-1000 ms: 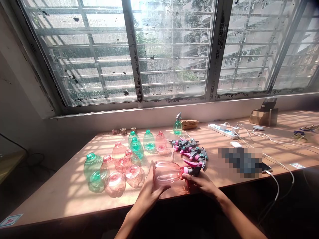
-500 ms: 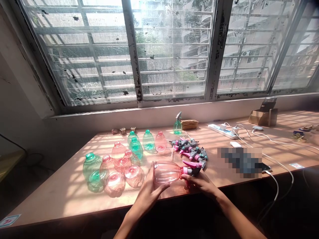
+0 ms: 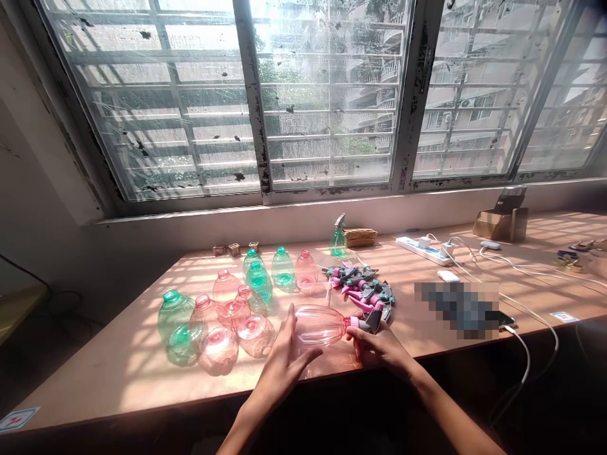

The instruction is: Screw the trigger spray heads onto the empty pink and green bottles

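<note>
Sunlight through a barred window (image 3: 327,95) stripes the tabletop (image 3: 408,313), where one pink spray bottle (image 3: 318,325) is held sideways near the front edge: the left hand (image 3: 286,355) cups its base, thumb spread, and the right hand (image 3: 379,344) grips its collar (image 3: 353,321). From it, four open green bottles (image 3: 283,262) and four open pink bottles (image 3: 306,268) stand between nine and twelve o'clock, one green sprayer (image 3: 338,242) near twelve, and a tangle of uncountable trigger heads (image 3: 374,297) toward two.

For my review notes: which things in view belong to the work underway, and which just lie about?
Work:
pink spray bottle
headless green bottles
headless pink bottles
loose spray heads
probably the green spray bottle

Lying about, apparently:
power strip
cardboard holder
brown box
</note>
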Motion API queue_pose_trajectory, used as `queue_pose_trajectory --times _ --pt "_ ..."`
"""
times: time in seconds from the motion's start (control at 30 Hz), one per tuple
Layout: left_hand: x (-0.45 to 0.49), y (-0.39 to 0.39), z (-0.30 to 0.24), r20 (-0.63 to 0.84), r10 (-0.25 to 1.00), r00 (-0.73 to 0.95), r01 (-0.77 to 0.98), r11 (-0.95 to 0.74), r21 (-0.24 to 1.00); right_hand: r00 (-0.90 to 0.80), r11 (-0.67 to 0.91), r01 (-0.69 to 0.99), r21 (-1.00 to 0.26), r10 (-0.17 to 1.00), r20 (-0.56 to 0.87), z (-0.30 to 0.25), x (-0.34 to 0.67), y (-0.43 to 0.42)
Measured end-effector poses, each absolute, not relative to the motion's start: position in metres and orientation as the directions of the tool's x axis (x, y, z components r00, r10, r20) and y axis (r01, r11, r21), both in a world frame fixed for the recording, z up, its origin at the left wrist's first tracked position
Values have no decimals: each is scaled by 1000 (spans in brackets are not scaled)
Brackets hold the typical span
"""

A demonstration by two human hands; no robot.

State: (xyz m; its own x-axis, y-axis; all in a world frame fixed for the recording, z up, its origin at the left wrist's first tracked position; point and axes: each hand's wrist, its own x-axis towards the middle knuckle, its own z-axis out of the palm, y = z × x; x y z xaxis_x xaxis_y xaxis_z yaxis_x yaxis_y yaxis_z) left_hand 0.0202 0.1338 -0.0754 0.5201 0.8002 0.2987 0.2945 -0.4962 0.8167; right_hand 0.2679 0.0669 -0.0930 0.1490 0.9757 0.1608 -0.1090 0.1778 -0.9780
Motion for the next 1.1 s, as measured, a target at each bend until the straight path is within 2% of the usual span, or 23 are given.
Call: queue_pose_trajectory --times 0.13,0.27,0.37,0.6,0.8,0.93,1.1 --pt "20 135 -80 304 789 534 264 -497 827 143 177 -202 -963 978 150 -93 267 66" --pt "20 132 -73 257 797 547 288 -468 836 138 167 -145 -975 979 148 -93 269 66" --pt "20 132 -70 276 797 537 285 -479 830 152 163 -95 -982 977 148 -95 270 67" --pt "20 136 -79 302 772 559 260 -510 820 178 196 -172 -965 970 165 -94 269 67" --pt "19 134 -74 242 805 542 268 -438 858 163 144 -42 -989 977 135 -94 267 66" --pt "18 136 -77 275 798 536 282 -476 833 267 171 -3 -985 950 164 -97 266 67" --pt "21 136 -79 280 790 546 260 -477 839 278 80 -110 -991 959 47 -92 263 72"
